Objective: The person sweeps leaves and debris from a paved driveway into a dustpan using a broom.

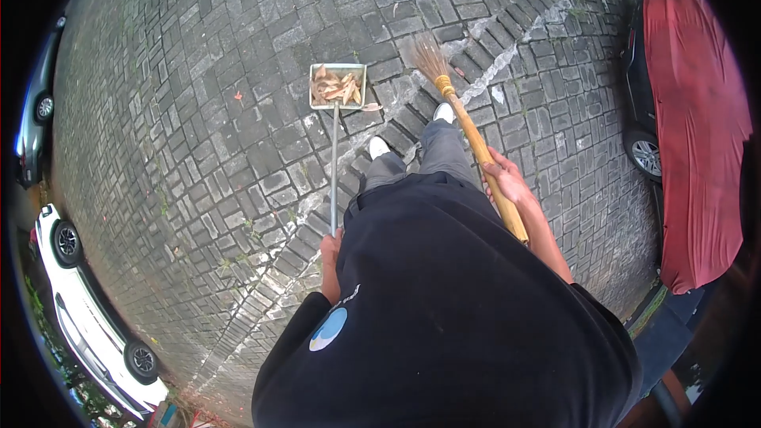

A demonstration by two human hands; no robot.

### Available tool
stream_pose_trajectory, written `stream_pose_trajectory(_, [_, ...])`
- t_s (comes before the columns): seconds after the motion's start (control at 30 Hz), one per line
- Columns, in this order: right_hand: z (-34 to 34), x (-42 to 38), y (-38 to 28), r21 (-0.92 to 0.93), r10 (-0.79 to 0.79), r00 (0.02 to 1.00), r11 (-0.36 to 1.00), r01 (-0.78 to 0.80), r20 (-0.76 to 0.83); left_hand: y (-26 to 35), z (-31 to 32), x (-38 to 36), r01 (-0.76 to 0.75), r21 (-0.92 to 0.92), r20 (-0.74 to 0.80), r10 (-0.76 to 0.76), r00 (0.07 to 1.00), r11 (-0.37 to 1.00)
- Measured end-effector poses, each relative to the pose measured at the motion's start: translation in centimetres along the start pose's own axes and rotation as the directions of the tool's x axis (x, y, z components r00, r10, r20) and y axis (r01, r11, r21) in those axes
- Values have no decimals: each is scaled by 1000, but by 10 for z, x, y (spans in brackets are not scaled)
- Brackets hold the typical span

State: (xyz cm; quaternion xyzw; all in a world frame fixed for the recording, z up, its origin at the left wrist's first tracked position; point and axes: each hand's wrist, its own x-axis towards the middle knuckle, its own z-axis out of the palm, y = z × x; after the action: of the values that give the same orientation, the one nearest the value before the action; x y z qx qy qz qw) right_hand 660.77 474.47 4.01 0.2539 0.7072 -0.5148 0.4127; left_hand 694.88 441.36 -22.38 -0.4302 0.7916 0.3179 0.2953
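My left hand point(331, 246) is closed round the top of the long grey handle of a dustpan point(335, 158). The pan's square, pale-rimmed tray lies ahead of my feet and holds a heap of dry brown leaves point(337, 87). In my right hand point(507, 177) is a broom point(474, 131) with a thick yellowish wooden handle, gripped near its upper end. Its brown bristles point(430, 55) point forward, to the right of the dustpan, and look slightly blurred. One loose leaf point(371, 107) rests on the paving just beside the pan's right corner.
Grey paving bricks point(238, 47) cover the ground, crossed diagonally by a strip with whitish edges. A small reddish leaf point(238, 96) lies to the left. A white car point(95, 317) and a dark car point(38, 111) stand at left; a car under a red cover point(697, 135) stands at right.
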Motion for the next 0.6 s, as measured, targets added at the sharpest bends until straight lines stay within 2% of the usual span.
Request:
stream_pose_trajectory(0.07, [3, 2, 8, -194, -25, 1000, 981, 23, -6, -8, 1, 0, 48, -84, 32, -45, 998, 995])
stream_pose_trajectory(0.1, [1, 16, 25, -213, -111, 994, 971, 112, 12, -2, -6, -6, 73, -55, 44, -71, 996, 996])
stream_pose_trajectory(0.2, [11, 28, 30, -222, -107, 994, 968, 112, 38, -21, -6, -11, 92, 11, 18, -92, 996, 996])
stream_pose_trajectory(0.23, [19, 32, 29, -149, -96, 995, 984, 99, 28, -26, -8, -14, 120, 40, 12, -121, 993, 992])
stream_pose_trajectory(0.33, [30, 35, 22, -161, -26, 995, 986, 40, 92, -35, -25, -30, 133, 50, 54, -136, 989, 990])
stream_pose_trajectory(0.4, [38, 32, 13, -179, -8, 994, 983, 28, 111, -36, -40, -46, 173, 26, 20, -173, 985, 985])
stream_pose_trajectory(0.47, [45, 32, 12, -193, 18, 992, 981, 7, 128, -50, -55, -58, 191, -40, 76, -187, 979, 981])
stream_pose_trajectory(0.53, [51, 37, 13, -206, 23, 990, 979, 7, 141, -60, -72, -73, 225, 14, 28, -225, 974, 974])
stream_pose_trajectory(0.6, [56, 48, 19, -219, 31, 986, 976, 6, 165, -102, -85, -69, 353, -155, 232, -313, 921, 923])
